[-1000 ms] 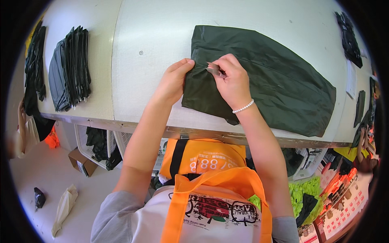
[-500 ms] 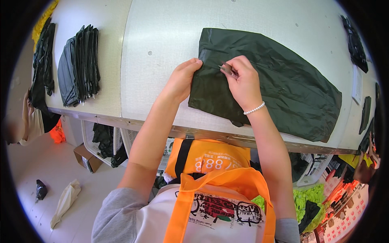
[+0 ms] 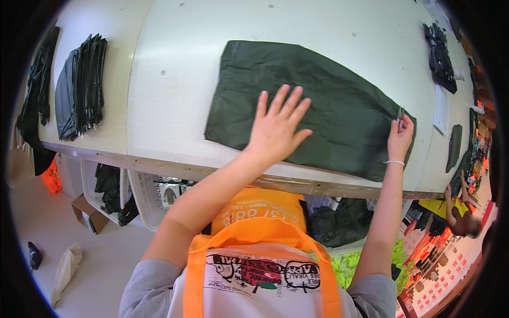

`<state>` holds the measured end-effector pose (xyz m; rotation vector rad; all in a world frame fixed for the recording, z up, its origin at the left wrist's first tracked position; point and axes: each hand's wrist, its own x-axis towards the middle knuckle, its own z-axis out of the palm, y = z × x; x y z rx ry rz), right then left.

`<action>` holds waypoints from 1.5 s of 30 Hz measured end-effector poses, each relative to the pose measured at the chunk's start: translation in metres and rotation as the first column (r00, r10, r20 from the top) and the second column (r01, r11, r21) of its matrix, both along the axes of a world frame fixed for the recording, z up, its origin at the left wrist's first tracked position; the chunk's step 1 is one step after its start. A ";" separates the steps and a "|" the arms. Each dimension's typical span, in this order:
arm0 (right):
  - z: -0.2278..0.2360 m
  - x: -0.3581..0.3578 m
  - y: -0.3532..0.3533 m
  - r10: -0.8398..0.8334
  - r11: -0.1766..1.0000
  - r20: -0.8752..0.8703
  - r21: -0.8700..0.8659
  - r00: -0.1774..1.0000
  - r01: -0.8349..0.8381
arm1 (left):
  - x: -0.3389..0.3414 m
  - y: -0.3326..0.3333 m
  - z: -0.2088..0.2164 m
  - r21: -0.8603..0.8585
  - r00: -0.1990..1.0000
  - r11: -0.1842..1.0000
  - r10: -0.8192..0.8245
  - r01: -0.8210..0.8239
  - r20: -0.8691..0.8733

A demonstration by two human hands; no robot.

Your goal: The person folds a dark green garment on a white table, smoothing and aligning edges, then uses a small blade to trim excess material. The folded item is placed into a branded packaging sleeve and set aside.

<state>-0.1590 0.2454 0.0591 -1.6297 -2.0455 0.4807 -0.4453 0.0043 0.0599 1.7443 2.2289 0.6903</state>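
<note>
A dark green fabric piece (image 3: 328, 95), straight at its left end and tapering in a curve to the right, lies flat on the pale table. My left hand (image 3: 278, 127) rests palm down on its left half, fingers spread. At the fabric's right end, my right hand (image 3: 400, 135) is closed around small thread snips (image 3: 401, 113), whose pointed blades stick up past the fingers. Those fingers are at the fabric's edge; whether they also pinch the cloth I cannot tell.
A stack of folded dark pieces (image 3: 82, 87) lies on the left of the table (image 3: 180, 106), a dark bundle (image 3: 439, 58) at the far right. White baskets (image 3: 143, 193) stand under the front edge. Other people work at both sides; a cardboard box (image 3: 90, 213) sits on the floor.
My left hand has left the fabric's left edge and now lies flat on the cloth. My right hand, with the snips, has moved right to the fabric's far end. The fabric looks smoother.
</note>
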 end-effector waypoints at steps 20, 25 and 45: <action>0.018 0.071 0.102 0.736 0.676 0.013 -0.063 0.677 -0.734 | 0.158 -0.025 -0.017 0.125 0.777 0.776 0.627 -0.618 -0.049; 0.004 0.043 0.056 0.876 0.449 0.297 -0.208 0.381 -0.869 | 0.170 -0.004 -0.030 -0.148 0.867 0.859 0.498 -0.490 0.019; 0.000 -0.274 -0.069 0.890 0.443 0.081 -0.383 0.448 -0.811 | -0.087 -0.051 -0.059 0.065 0.128 0.114 0.724 -0.991 0.678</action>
